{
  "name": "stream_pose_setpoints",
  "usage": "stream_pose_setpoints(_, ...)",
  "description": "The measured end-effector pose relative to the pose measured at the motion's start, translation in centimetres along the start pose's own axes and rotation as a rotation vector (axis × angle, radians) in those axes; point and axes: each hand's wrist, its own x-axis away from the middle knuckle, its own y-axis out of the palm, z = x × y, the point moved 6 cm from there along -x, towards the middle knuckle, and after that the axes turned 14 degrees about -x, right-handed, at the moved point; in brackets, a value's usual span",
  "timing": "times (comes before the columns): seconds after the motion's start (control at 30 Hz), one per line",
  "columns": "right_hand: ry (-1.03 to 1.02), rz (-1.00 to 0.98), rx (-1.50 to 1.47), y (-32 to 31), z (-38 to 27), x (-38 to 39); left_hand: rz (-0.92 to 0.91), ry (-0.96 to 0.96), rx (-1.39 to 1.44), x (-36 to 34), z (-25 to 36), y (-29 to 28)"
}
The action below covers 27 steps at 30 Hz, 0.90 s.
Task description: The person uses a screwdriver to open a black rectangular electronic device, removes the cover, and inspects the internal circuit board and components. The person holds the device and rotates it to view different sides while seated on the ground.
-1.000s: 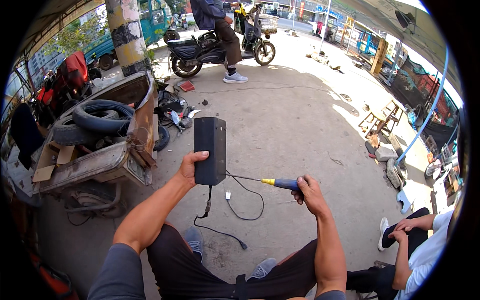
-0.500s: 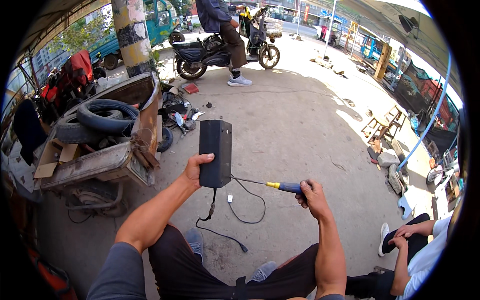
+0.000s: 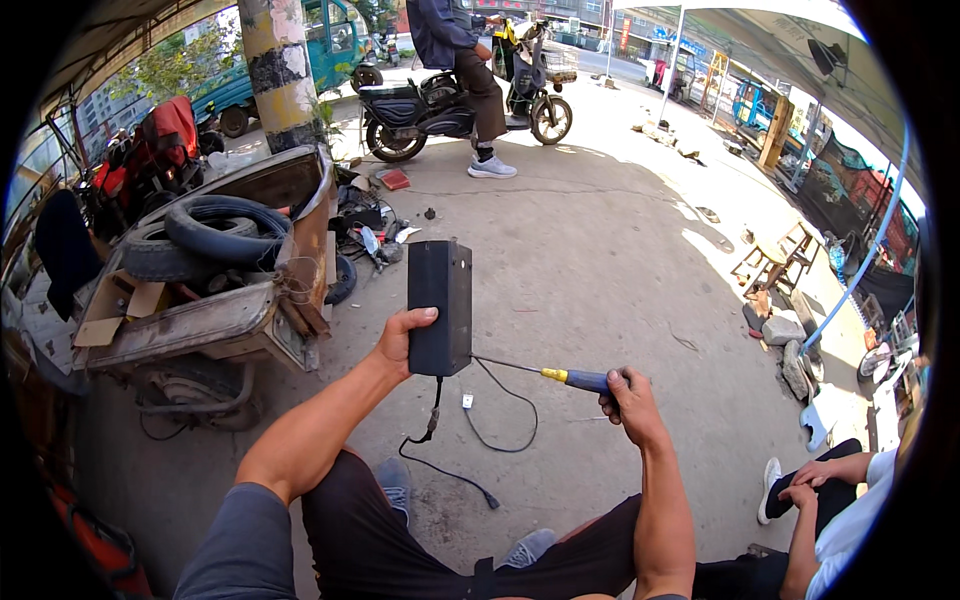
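Both box (image 3: 445,290) and screwdriver (image 3: 584,380) shifted slightly rightward in view.

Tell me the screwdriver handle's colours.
The handle is blue with a yellow front; best in head view.

Box (image 3: 440,308): matt, plastic-looking
Screwdriver (image 3: 562,376): smooth plastic handle, metal shaft
Tyres (image 3: 200,249): dull rubber
Cart (image 3: 190,322): rough, scuffed panels (rusty-looking in places)
Ground (image 3: 600,270): matt concrete
Stool (image 3: 766,252): wood
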Motion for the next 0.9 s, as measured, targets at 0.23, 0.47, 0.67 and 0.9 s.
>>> stream_pose_setpoints(0.23,-0.458,-0.042,-0.022,-0.4,-0.9,-0.1,-0.012,0.029,0.004,-0.2,-0.1,1.0)
stream_pose_setpoints(0.47,0.072,-0.035,0.016,-0.7,0.6,-0.1,-0.038,0.007,-0.040,-0.3,-0.5,-0.3)
stream_pose_setpoints(0.67,-0.376,-0.042,-0.090,-0.9,-0.5,-0.3,-0.075,0.027,-0.064,-0.5,-0.3,0.4)
stream_pose_setpoints(0.9,-0.005,-0.017,-0.061,-0.5,0.1,0.0,-0.052,0.020,-0.006,-0.5,-0.4,-0.1)
